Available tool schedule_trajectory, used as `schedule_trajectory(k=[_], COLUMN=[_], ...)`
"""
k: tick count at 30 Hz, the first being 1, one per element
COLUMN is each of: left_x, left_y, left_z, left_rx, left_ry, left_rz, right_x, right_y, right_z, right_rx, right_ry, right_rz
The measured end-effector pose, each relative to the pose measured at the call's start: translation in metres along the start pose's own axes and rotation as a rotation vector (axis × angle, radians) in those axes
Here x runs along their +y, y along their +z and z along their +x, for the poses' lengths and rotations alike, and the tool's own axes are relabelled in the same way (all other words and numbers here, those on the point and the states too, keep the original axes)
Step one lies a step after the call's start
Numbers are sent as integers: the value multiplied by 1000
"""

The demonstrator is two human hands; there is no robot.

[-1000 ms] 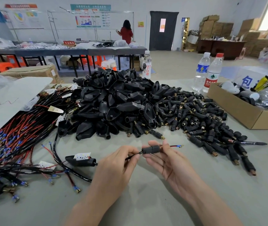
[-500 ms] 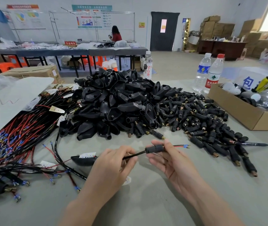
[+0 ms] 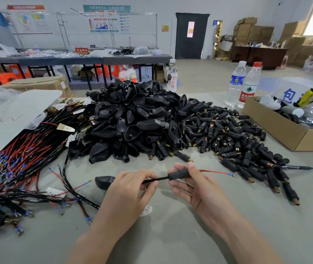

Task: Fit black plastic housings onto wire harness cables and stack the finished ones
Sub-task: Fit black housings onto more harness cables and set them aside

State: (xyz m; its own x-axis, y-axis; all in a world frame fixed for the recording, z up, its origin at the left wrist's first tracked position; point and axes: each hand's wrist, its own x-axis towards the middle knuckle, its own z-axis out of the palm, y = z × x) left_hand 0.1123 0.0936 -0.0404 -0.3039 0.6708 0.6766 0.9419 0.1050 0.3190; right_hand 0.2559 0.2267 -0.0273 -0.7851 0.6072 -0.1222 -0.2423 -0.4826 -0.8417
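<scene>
My left hand [image 3: 131, 189] pinches a black harness cable [image 3: 156, 179] just left of a small black cylindrical housing [image 3: 178, 173]. My right hand [image 3: 193, 184] pinches that housing between thumb and fingers. Thin red wires [image 3: 216, 172] with a blue-tipped terminal stick out of the housing to the right. A larger black shell housing [image 3: 103, 181] sits on the same cable, left of my left hand. A big heap of shell housings [image 3: 132, 119] and a spread of small cylindrical housings [image 3: 233, 141] lie beyond my hands.
Bundled black and red harness cables [image 3: 18, 161] cover the table's left side. A cardboard box [image 3: 285, 128] stands at the right, with two water bottles [image 3: 245, 86] behind it and a third bottle [image 3: 172, 76] at the back. A black pen [image 3: 294, 167] lies right.
The small housing has slid further along the cable, leaving more red wire showing on the right. Both hands shifted slightly right. The person in red at the far bench has left view.
</scene>
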Motion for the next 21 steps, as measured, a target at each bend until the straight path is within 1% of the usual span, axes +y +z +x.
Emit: schedule_trajectory(k=[2,3,4,6,8,9,11,13,14,16,19,21], left_x=[-2,-5,-8,-17,-25,-27,-28,-27,-25,-21,-16,-15], left_y=[0,-1,-6,-17,-27,-29,-30,-27,-24,-18,-9,-5], left_z=[0,1,2,5,7,7,7,7,6,5,1,0], left_rx=[37,72,121,259,381,408,383,293,237,123,-40,-79], left_ry=[23,-2,-70,-268,-430,-481,-519,-484,-437,-300,-93,-20], left_rz=[5,-7,-39,-136,-189,-197,-191,-177,-173,-134,-14,28], right_x=[0,0,-1,-1,-2,-2,-2,-2,-2,-2,-3,-3], right_y=[0,-1,-1,-3,-4,-4,-4,-3,-3,-3,-3,-2], right_z=[1,1,1,1,1,1,1,1,1,1,2,2], right_rx=[9,17,27,52,69,75,89,103,110,119,122,115], right_ry=[0,0,-1,-3,-1,1,6,13,16,20,16,12], right_rz=[6,16,28,55,67,67,69,78,83,89,94,86])
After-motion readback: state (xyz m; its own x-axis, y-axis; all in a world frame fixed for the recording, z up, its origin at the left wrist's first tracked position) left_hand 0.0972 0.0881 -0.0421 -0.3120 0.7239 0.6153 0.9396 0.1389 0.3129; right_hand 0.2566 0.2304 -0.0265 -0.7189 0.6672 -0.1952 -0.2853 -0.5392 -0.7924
